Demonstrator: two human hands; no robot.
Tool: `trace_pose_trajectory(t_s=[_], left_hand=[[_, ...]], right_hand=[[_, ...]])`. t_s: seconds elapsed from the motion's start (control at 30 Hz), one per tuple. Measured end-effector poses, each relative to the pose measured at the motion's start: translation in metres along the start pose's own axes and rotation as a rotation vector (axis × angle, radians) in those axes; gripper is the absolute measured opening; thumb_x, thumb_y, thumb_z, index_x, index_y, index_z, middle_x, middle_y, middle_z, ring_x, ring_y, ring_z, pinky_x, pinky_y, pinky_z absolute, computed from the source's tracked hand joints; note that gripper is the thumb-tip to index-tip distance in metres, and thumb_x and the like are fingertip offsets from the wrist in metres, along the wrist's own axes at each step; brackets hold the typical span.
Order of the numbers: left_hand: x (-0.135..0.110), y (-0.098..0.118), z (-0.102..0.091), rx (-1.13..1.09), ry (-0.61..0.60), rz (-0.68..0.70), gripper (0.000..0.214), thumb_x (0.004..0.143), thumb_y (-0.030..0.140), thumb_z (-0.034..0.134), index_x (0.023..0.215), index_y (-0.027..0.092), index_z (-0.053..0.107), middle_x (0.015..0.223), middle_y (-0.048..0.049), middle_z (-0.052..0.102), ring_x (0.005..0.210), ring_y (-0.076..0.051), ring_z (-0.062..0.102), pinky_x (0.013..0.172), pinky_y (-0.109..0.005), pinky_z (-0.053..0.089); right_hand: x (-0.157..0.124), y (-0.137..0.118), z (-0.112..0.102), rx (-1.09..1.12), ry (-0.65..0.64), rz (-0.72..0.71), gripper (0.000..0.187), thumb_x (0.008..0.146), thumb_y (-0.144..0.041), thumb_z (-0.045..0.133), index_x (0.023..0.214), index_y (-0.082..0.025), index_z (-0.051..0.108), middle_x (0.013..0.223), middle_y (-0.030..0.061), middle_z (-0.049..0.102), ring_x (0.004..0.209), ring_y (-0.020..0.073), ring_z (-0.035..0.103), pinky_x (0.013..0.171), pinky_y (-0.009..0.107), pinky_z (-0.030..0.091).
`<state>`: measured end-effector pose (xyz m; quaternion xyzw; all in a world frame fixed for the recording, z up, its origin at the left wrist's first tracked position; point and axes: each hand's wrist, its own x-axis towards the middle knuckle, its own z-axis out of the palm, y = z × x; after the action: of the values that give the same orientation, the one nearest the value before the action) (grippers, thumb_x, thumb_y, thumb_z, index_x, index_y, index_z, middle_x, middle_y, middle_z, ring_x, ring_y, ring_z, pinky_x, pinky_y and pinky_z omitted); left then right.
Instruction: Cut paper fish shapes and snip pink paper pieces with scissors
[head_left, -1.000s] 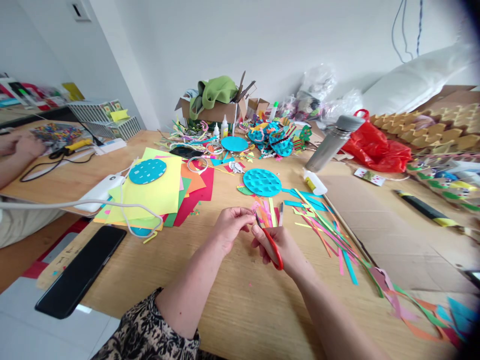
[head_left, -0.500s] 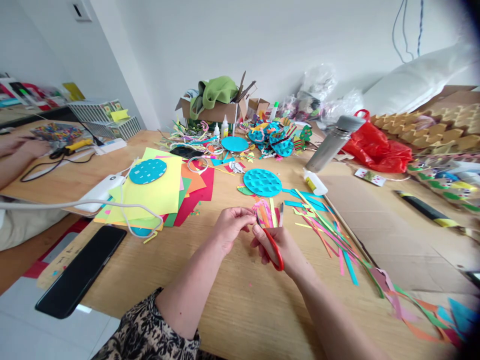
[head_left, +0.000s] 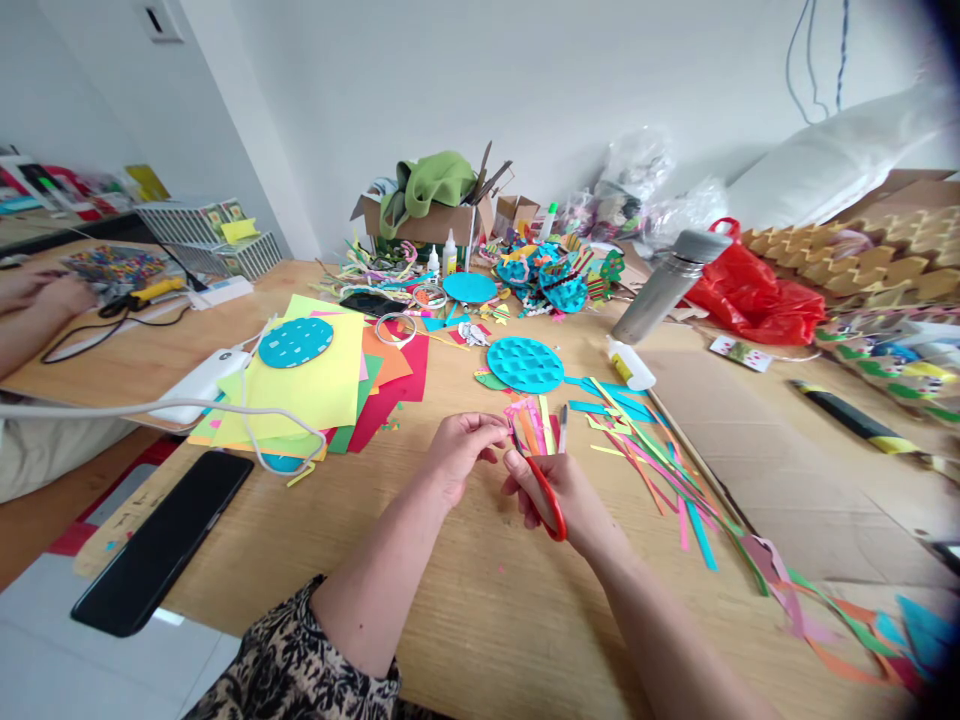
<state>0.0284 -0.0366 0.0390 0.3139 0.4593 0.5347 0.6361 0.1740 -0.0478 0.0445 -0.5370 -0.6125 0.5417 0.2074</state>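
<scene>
My right hand (head_left: 559, 492) grips red-handled scissors (head_left: 545, 492), blades pointing up toward my left hand. My left hand (head_left: 463, 450) pinches a small pink paper strip (head_left: 501, 432) at the scissor tips, just above the wooden table (head_left: 480, 610). Short coloured strips (head_left: 534, 420) lie right behind both hands, and a pen (head_left: 562, 428) rests beside them. A round blue woven paper disc (head_left: 524, 364) lies a little farther back.
Long coloured paper strips (head_left: 660, 470) fan out to the right. Stacked coloured sheets (head_left: 315, 385) with another blue disc (head_left: 295, 342) lie left, a black phone (head_left: 161, 545) at the near left edge. A glue bottle (head_left: 630, 364), metal flask (head_left: 664, 287) and another person's hands (head_left: 41, 295) are around.
Almost nothing differs. My left hand's fingers shifted slightly at the scissor tips, and the other person's hands at far left moved a little.
</scene>
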Motion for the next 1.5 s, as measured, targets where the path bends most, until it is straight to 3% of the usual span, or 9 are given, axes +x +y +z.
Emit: trace_pose_trajectory(t_s=[0.77, 1.3, 1.5], left_hand=[[0.0017, -0.004, -0.0016, 0.017, -0.013, 0.008, 0.015, 0.058, 0.024, 0.072, 0.068, 0.014, 0.067, 0.06, -0.0001, 0.06, 0.056, -0.01, 0.052, 0.059, -0.025, 0.041], [0.0039, -0.0044, -0.0027, 0.017, 0.031, 0.048, 0.012, 0.057, 0.022, 0.072, 0.062, 0.013, 0.067, 0.079, -0.0043, 0.065, 0.065, -0.011, 0.054, 0.057, -0.023, 0.041], [0.0034, -0.0032, -0.0025, 0.024, 0.046, 0.061, 0.011, 0.057, 0.022, 0.071, 0.062, 0.013, 0.067, 0.084, -0.0046, 0.066, 0.067, -0.011, 0.054, 0.055, -0.021, 0.041]], right_hand=[[0.0009, 0.0018, 0.0007, 0.034, -0.002, -0.009, 0.056, 0.076, -0.069, 0.057, 0.062, -0.015, 0.061, 0.041, -0.0015, 0.053, 0.034, 0.0114, 0.053, 0.033, 0.02, 0.035], [0.0014, 0.0021, 0.0008, 0.025, -0.022, -0.032, 0.053, 0.081, -0.064, 0.057, 0.062, -0.014, 0.062, 0.041, -0.0006, 0.055, 0.033, 0.0103, 0.052, 0.032, 0.018, 0.034], [-0.0012, -0.0022, -0.0003, 0.02, -0.021, 0.016, 0.047, 0.078, -0.059, 0.064, 0.061, -0.015, 0.061, 0.042, -0.0013, 0.055, 0.033, 0.0104, 0.052, 0.03, 0.017, 0.032]])
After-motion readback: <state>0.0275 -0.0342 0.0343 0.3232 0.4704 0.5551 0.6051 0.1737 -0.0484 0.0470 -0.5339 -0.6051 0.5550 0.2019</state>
